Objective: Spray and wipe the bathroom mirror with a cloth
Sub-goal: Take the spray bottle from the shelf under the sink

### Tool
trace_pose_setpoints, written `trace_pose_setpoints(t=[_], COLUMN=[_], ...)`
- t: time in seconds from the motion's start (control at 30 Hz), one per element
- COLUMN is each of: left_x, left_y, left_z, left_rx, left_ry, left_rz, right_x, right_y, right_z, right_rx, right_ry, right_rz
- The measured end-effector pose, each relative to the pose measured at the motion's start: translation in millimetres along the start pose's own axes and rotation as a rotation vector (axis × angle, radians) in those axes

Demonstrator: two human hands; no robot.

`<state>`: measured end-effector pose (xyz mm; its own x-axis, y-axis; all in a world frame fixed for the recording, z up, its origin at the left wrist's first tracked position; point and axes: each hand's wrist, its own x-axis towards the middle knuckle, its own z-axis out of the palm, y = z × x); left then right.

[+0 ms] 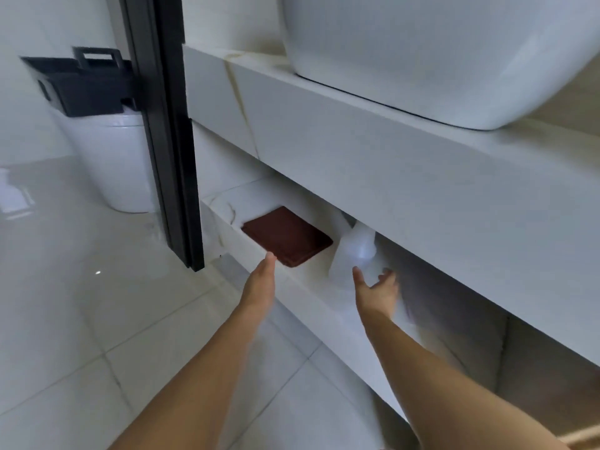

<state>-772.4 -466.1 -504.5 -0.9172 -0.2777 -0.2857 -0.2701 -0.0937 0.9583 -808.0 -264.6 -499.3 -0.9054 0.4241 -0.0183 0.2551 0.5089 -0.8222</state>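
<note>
A folded dark red-brown cloth [287, 235] lies flat on the lower white shelf [311, 297] under the vanity counter. Right of it stands a translucent white spray bottle [352, 254], its top partly hidden by the counter's underside. My left hand [261, 280] is stretched out with straight fingers, its fingertips at the near edge of the cloth. My right hand [378, 289] is open with spread fingers, just in front of the bottle's base and to its right, holding nothing. The mirror is out of view.
A white basin [438, 56] sits on the thick white counter [389, 164] above the shelf. A black door frame [165, 131] stands left of the vanity. Beyond it are a white toilet [110, 164] and a black basket [84, 82]. Pale floor tiles lie below.
</note>
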Motion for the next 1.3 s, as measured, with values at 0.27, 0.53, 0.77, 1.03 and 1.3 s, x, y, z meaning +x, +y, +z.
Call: trace_pose_setpoints(t=[0.27, 0.53, 0.77, 1.03, 1.3], left_x=[48, 48, 35, 22, -22], left_y=[-6, -4, 10, 15, 21], left_z=[38, 50, 48, -19, -151], left_rx=[-0.025, -0.023, 0.069, 0.211, 0.125], left_ry=[-0.166, -0.221, -0.298, -0.161, 0.128], left_rz=[0.081, 0.078, 0.064, 0.137, 0.135], right_x=[46, 49, 21, -36, -116], right_y=[6, 2, 1, -28, -103], right_z=[32, 35, 43, 91, 163], right_rx=[0.143, 0.175, 0.563, 0.904, 0.941], right_ry=[-0.115, -0.044, -0.208, -0.572, -0.951], right_rz=[-0.122, -0.084, 0.187, 0.291, 0.262])
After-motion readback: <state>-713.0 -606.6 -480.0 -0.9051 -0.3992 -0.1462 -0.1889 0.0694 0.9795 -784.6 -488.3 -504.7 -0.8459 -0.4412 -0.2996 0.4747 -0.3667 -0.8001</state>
